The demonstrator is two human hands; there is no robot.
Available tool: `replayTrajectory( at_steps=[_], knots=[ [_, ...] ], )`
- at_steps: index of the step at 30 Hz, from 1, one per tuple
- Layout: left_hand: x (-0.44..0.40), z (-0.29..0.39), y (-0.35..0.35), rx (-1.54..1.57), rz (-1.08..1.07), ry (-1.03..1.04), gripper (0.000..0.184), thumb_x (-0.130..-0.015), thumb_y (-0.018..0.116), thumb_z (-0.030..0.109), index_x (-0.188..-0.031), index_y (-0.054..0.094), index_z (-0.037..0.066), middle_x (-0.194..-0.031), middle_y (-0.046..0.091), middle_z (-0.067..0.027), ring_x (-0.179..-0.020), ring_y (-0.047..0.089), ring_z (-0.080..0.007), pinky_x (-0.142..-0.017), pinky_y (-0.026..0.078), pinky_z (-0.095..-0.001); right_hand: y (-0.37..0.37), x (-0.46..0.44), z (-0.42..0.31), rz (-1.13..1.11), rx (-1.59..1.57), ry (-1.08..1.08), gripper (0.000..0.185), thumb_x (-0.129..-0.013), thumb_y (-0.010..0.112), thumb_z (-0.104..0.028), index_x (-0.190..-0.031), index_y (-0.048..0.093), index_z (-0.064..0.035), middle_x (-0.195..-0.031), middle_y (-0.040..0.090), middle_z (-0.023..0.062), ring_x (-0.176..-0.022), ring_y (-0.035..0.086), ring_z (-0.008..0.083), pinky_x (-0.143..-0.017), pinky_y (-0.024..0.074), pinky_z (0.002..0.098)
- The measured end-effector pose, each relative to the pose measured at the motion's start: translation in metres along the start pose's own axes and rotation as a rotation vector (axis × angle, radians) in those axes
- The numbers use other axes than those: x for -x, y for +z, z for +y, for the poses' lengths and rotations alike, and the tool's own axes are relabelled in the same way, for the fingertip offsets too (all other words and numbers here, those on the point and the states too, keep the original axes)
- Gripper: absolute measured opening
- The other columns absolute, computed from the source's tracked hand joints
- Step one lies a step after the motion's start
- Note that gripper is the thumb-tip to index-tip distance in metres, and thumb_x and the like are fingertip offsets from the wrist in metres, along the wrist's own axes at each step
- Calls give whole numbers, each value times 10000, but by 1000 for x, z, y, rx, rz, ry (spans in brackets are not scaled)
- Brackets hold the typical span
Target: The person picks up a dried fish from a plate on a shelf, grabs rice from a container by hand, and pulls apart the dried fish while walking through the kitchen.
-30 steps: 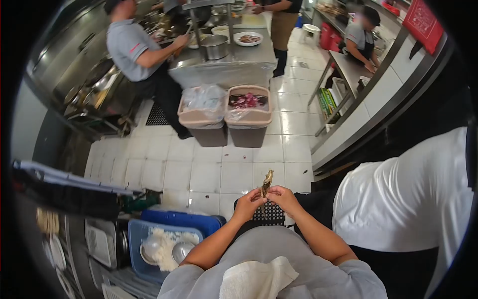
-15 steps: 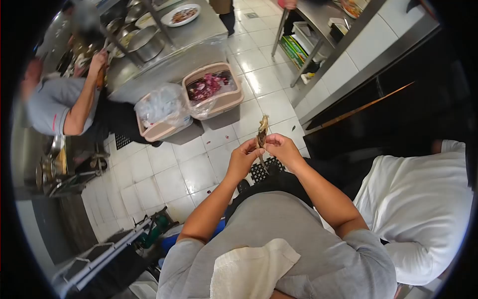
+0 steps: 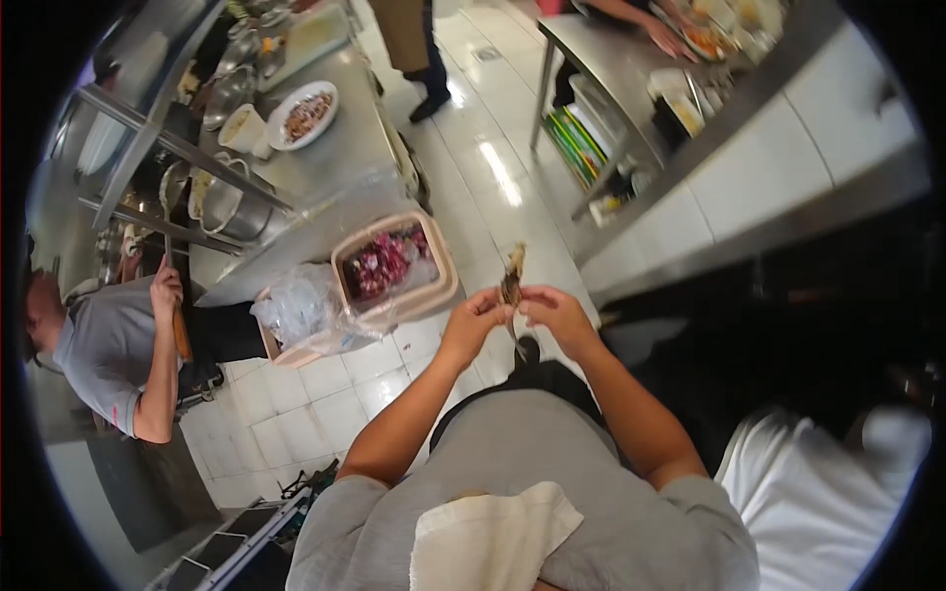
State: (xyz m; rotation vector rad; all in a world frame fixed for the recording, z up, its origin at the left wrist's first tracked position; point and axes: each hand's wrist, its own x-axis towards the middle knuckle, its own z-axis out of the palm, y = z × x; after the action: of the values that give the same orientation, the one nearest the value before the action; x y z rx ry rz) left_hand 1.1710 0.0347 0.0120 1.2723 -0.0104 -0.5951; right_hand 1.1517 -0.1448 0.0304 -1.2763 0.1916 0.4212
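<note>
above tiled floor, both hands pinch a brownish scrap.

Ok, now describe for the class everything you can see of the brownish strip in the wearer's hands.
The brownish strip is slim and uneven, yellowish-tan at its far end, darker in the middle, with a thin, paler tail at the near end. It looks dry and rough, though what it is cannot be told. The fingertips of the left hand and right hand pinch its middle from either side, holding it over the floor.
</note>
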Motion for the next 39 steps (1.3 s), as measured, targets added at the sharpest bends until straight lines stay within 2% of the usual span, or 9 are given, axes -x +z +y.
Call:
replayTrajectory(
  at_steps=[4, 10, 14, 17, 19, 22, 32, 34, 39],
  knots=[
    [-53, 20, -2, 41, 59, 36, 324, -817, 624, 107, -1118, 555, 9, -1005, 611, -31, -895, 548, -109, -795, 436, -254, -22, -67, -26, 2, 138, -51, 271, -802, 640, -141, -1018, 587, 14, -919, 618, 58, -815, 568, 112, -650, 465, 245],
    [-122, 35, -25, 104, 167, 111, 332, -823, 627, 132, -1124, 562, 9, -1011, 613, -22, -908, 548, -99, -802, 446, -258, -25, -157, -62, -47, 271, 8, 233, -811, 583, -124, -1005, 586, 5, -911, 609, 44, -794, 562, 109, -639, 455, 238],
    [-163, 70, -56, -207, 243, 138, 319, -789, 662, 187, -1041, 602, 2, -897, 619, -35, -810, 548, -102, -718, 448, -248, -23, -215, -87, -98, 390, 29, 212, -821, 564, -142, -983, 593, -8, -890, 596, 33, -769, 549, 91, -610, 445, 227],
    [-194, 85, -69, -9, 305, 226, 297, -769, 673, 201, -989, 621, 8, -841, 613, -28, -743, 530, -93, -676, 442, -245, -17, -249, -104, -113, 367, 3, 204, -801, 595, -106, -979, 583, -7, -854, 596, 34, -739, 552, 103, -597, 450, 234],
    [-206, 95, -75, 108, 200, 204, 290, -766, 670, 187, -990, 621, 9, -827, 609, -20, -717, 525, -84, -669, 439, -234, -19, -273, -113, -101, 313, 6, 182, -815, 577, -95, -972, 571, -3, -863, 594, 33, -735, 551, 101, -592, 439, 227],
    [-209, 110, -82, 142, 339, 205, 283, -770, 665, 173, -998, 622, 10, -822, 604, -11, -711, 518, -74, -662, 434, -226, 0, -299, -127, -185, 383, -9, 161, -822, 569, -87, -958, 565, -1, -864, 592, 34, -720, 545, 99, -587, 428, 217],
    [-142, 82, -82, 329, 1017, 461, 205, -806, 636, 142, -973, 634, 24, -779, 591, 11, -695, 514, -66, -657, 441, -214, 94, -347, -102, -888, 589, 81, 105, -822, 530, -87, -913, 564, -51, -802, 590, 3, -638, 511, 46, -531, 398, 182],
    [-120, 66, -76, 390, 1078, 524, 208, -808, 639, 159, -974, 635, 35, -795, 588, 9, -711, 515, -64, -660, 442, -214, 113, -340, -86, -1092, 592, 59, 84, -828, 542, -86, -902, 563, -55, -790, 589, -2, -625, 510, 46, -521, 392, 178],
    [-51, 44, -38, 567, 1276, 646, 233, -816, 631, 167, -1002, 625, 27, -839, 590, 4, -741, 530, -63, -647, 455, -218, 161, -283, -59, -1356, 704, 81, 75, -833, 542, -76, -891, 564, -34, -744, 576, -1, -589, 495, 47, -506, 394, 190]
  ],
)
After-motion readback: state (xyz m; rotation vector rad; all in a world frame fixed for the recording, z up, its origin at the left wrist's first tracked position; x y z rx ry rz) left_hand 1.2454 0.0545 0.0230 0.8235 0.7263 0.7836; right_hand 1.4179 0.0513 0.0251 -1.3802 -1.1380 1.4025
